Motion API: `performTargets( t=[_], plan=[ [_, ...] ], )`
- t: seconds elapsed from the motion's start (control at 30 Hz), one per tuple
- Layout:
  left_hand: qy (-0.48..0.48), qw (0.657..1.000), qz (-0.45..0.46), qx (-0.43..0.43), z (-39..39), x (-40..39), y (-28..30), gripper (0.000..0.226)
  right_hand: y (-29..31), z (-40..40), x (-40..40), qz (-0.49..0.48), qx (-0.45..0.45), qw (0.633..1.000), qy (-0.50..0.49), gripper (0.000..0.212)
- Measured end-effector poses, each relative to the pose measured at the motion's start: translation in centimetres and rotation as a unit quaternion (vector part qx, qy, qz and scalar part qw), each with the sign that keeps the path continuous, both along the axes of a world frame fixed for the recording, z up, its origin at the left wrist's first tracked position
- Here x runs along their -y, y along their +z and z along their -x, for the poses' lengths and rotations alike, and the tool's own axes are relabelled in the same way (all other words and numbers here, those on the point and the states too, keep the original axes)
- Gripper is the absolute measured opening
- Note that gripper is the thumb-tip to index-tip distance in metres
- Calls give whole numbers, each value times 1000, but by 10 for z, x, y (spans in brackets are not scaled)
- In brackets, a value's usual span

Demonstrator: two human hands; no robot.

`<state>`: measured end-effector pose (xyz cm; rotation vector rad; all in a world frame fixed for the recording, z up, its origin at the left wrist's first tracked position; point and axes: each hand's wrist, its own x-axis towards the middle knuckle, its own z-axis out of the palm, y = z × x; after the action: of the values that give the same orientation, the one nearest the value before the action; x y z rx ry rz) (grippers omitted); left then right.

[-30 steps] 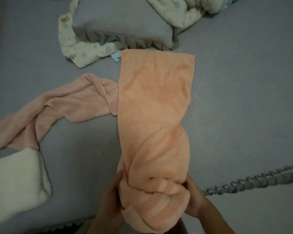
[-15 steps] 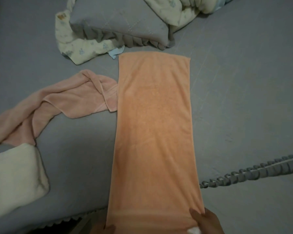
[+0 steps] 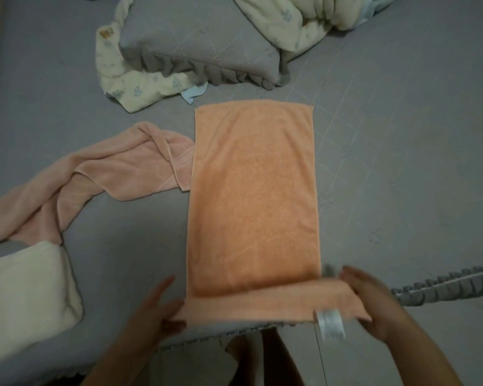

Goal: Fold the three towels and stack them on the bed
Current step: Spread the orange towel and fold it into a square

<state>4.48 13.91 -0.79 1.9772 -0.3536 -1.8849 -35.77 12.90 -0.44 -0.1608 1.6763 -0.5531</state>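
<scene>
Hands (image 3: 154, 310) (image 3: 374, 307) grip orange towel's (image 3: 251, 190) near edge.

We're in bedroom of home, looking down on bed (image 3: 402, 135) under grey quilted cover. Grey ruffled pillow (image 3: 201, 48) lies at far end beside rumpled cream printed blanket (image 3: 129, 87). Towels lie on cover: orange towel (image 3: 251, 196), pink towel (image 3: 101, 179), cream towel (image 3: 23, 291). Ruffled trim (image 3: 444, 285) marks mattress edge; below it we see what is probably floor, too dim to confirm.
</scene>
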Motion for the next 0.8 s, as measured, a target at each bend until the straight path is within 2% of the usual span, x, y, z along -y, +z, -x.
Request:
performTargets(
  t=[0.07, 0.13, 0.2, 0.23, 0.3, 0.37, 0.4, 0.47, 0.53, 0.63, 0.67, 0.77, 0.8],
  plan=[
    [35, 997, 69, -28, 3, 49, 3, 33, 5, 2, 67, 34, 16, 998, -49, 19],
    [86, 987, 110, -78, 10, 106, 3, 35, 1, 1, 127, 66, 44, 995, -68, 10],
    [95, 979, 147, -108, 20, 153, -5, 28, -7, -4, 174, 68, 23, 996, -60, 12],
    [73, 982, 159, -77, 26, 173, -11, 23, -17, -7, 190, 70, -9, 996, -45, 12],
    [-18, 981, 163, 100, 37, 203, -34, 41, -42, -12, 205, 77, -123, 988, 50, 10],
    [-98, 943, 157, 275, 46, 216, -57, 56, -64, -15, 207, 87, -236, 957, 145, 8],
    [-127, 926, 157, 320, 50, 219, -66, 56, -73, -15, 207, 97, -259, 947, 161, 11],
    [-134, 921, 154, 333, 53, 221, -80, 49, -87, -14, 211, 131, -274, 934, 188, 18],
    [-99, 925, 151, 334, 56, 227, -87, 44, -93, -15, 218, 138, -271, 929, 209, 26],
    [-74, 904, 170, 386, 56, 235, -84, 55, -92, -16, 230, 173, -288, 923, 186, 36],
    [-81, 899, 170, 395, 56, 238, -81, 50, -92, -14, 234, 192, -302, 916, 180, 38],
    [-121, 901, 167, 382, 60, 251, -73, 8, -89, -12, 252, 192, -302, 905, 228, 53],
    [-136, 894, 180, 388, 62, 256, -71, 8, -90, -11, 257, 172, -303, 900, 262, 54]
  ],
)
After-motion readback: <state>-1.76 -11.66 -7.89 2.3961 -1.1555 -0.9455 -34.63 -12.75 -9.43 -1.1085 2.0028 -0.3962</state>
